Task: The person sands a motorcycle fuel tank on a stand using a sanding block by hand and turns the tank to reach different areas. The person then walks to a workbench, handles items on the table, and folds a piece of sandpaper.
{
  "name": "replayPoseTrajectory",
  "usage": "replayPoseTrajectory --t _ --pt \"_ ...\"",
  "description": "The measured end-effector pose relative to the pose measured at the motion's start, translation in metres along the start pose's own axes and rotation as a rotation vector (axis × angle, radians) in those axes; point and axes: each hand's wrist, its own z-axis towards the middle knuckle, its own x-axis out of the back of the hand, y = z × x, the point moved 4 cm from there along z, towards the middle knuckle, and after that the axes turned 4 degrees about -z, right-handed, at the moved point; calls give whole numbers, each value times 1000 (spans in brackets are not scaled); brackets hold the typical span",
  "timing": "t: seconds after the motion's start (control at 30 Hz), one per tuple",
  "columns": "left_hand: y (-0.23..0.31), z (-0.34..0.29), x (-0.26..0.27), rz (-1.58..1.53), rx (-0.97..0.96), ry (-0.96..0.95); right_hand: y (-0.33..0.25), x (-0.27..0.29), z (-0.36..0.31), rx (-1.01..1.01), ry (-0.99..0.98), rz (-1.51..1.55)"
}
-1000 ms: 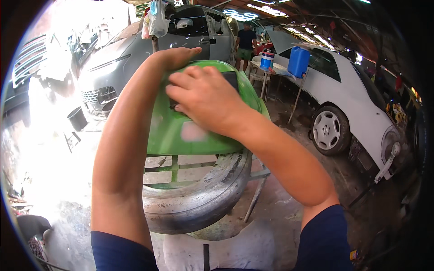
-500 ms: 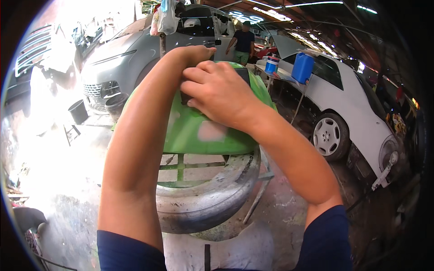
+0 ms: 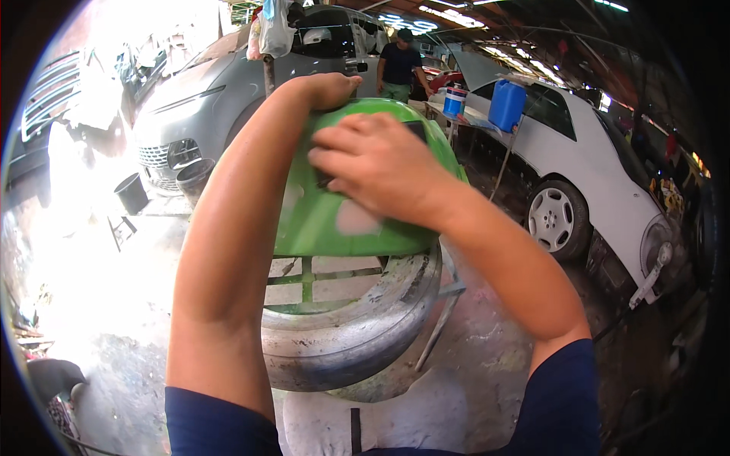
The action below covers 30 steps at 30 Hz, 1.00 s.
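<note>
Sanding looks to be the step in hand: your right hand (image 3: 380, 167) lies flat on the front face of the green panel (image 3: 334, 220), fingers spread and pressing a dark sanding pad (image 3: 328, 179) against it, only a sliver of which shows under your fingertips. Your left hand (image 3: 331, 87) is curled over the top edge of the green panel, gripping it to hold it steady. So your hands are apart, each clamped on its own thing. The panel itself stands tilted on a worn tyre (image 3: 357, 327), which rests over a metal stand (image 3: 445, 304) just below and to the right of the panel. Pale, dull patches (image 3: 357, 220) show on the panel below your right hand, so I judge the rubbing-down is partway along, with glossy green left around them. The next stroke calls for even pressure across those patches and a firm hold at the top edge, since the panel only leans on the tyre and could slide. Beyond the panel stand a silver car (image 3: 220, 91) and a white car (image 3: 593, 167).
</note>
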Motion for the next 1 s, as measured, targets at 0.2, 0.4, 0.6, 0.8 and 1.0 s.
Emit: replayPoseTrajectory --t 0.2,0.4,0.6,0.8,1.0 --pt "-4 12 -7 9 -137 110 48 39 -42 -168 12 29" --pt "25 -10 -2 8 -124 -106 19 -1 3 -87 -16 -13" --pt "12 -19 5 -31 -130 58 57 47 -57 -171 50 62" --pt "42 -34 7 -150 -80 -72 35 11 2 -128 -56 121" --pt "0 -6 3 -18 -54 -6 63 44 -38 -175 -84 173"
